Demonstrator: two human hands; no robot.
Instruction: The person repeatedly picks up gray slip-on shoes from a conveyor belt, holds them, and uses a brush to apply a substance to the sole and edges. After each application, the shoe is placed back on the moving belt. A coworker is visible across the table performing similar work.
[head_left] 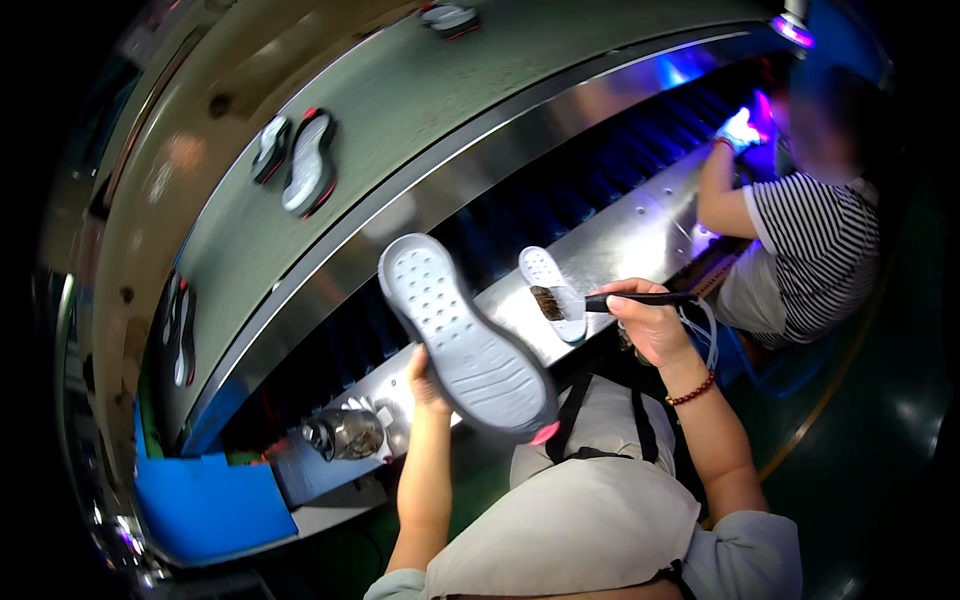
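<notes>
My left hand [427,381] grips a grey shoe sole [470,345] from beneath, its dimpled and grooved face turned up and a pink tip at the near end. Most of those fingers are hidden behind the sole. In my right hand [648,325] is a brush with a black handle [655,299], pinched between thumb and fingers. Its dark bristles [547,302] are over a smaller white piece shaped like a sole [541,266], which has holes at its far end and lies on the metal ledge. I cannot tell whether the bristles touch it.
Beyond the metal ledge [640,225] runs a green conveyor belt [400,110] carrying several soles [310,165]. A clear jar [345,434] stands on the ledge at left, near a blue panel [210,505]. At right sits a co-worker in a striped shirt [815,245], one gloved hand under violet light.
</notes>
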